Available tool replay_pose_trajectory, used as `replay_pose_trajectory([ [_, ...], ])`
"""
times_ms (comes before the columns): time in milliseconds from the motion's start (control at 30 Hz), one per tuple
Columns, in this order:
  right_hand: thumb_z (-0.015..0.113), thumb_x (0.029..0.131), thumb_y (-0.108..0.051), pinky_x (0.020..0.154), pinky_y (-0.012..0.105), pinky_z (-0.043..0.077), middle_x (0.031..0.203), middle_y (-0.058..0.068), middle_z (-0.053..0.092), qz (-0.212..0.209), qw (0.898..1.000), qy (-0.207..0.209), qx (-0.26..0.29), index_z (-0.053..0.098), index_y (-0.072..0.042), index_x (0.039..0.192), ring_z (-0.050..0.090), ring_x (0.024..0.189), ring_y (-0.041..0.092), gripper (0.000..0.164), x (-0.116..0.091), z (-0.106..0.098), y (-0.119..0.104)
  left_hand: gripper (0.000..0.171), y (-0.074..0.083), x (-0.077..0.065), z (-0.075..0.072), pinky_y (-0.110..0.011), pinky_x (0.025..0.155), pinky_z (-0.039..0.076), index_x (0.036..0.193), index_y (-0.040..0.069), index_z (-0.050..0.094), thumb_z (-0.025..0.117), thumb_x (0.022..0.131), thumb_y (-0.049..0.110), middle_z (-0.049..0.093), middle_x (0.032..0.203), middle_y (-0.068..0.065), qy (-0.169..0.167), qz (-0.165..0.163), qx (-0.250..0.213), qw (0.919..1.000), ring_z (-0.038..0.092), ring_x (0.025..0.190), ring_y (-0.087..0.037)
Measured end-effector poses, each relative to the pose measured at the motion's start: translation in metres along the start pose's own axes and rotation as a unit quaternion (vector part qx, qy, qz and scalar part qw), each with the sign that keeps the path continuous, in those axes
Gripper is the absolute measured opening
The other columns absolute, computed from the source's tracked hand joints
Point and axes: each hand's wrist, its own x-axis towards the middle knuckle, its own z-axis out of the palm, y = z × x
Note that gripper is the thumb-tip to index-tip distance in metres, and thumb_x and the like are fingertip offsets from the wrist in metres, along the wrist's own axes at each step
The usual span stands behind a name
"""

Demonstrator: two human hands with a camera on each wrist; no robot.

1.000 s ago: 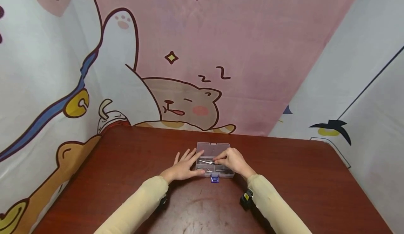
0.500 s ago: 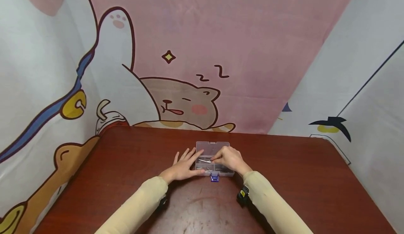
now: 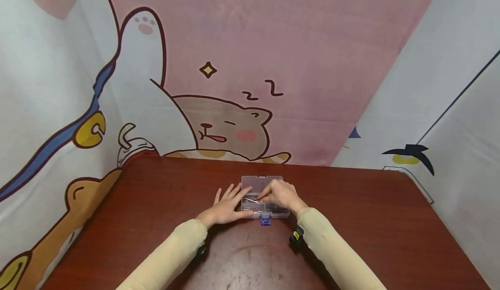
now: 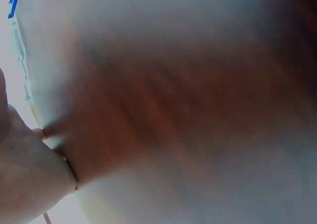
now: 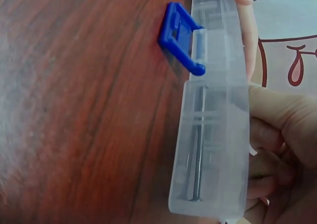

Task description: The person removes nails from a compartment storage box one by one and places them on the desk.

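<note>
A clear plastic box [image 3: 278,215] with compartments stands on the table, its lid [image 3: 251,182] raised at the back and its blue latch [image 5: 178,38] hanging down in front. Thin metal nails [image 3: 251,200] lie inside; another nail [image 5: 199,149] shows through the front wall. My left hand [image 3: 226,207] rests against the box's left side, fingers spread, thumb near the front edge. My right hand [image 3: 282,193] reaches in from the right, thumb and fingertips together over the back left compartment, near one nail's end. Whether they pinch that nail is hidden.
The box stands on a reddish-brown wooden table [image 3: 156,238]. Behind it hangs a printed cloth [image 3: 312,86] with cartoon animals, which also covers the sides. The left wrist view is mostly blurred table surface.
My right hand has shifted slightly left over the back compartment, with its forearm following. The left hand keeps its place on the box. The head view has tilted a little.
</note>
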Motion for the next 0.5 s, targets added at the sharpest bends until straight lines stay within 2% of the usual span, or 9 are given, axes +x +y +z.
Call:
replay_pose_trajectory([
  [200,0.082,0.076,-0.030,0.050,0.031,0.041,0.088,-0.009,0.073,0.037,0.999,0.023,0.022,0.081,-0.030,0.082,0.057,0.064,0.005,0.006,-0.003,0.004,-0.006,0.079,0.001,-0.001,0.001,-0.064,0.107,-0.001,0.154,0.028,0.026,0.055,0.089,0.061,0.016,0.159,-0.012,0.004,-0.003,-0.004,1.0000,0.008,0.144,-0.038],
  [367,0.084,0.073,-0.032,0.053,0.033,0.043,0.079,-0.013,0.072,0.066,0.995,0.071,0.033,0.080,-0.030,0.075,0.063,0.067,0.008,0.005,-0.006,0.010,-0.010,0.077,0.002,-0.001,0.000,-0.066,0.106,0.001,0.154,0.025,0.028,0.057,0.090,0.058,0.018,0.158,-0.015,0.006,0.004,-0.009,0.9999,0.010,0.144,-0.040],
  [500,0.085,0.071,-0.031,0.056,0.035,0.044,0.075,-0.013,0.071,0.077,0.993,0.081,0.036,0.079,-0.029,0.072,0.062,0.067,0.008,0.006,-0.006,0.010,-0.013,0.077,0.004,0.000,-0.002,-0.065,0.106,0.000,0.154,0.023,0.028,0.057,0.091,0.057,0.017,0.158,-0.016,0.004,0.005,-0.012,0.9999,0.009,0.144,-0.040],
])
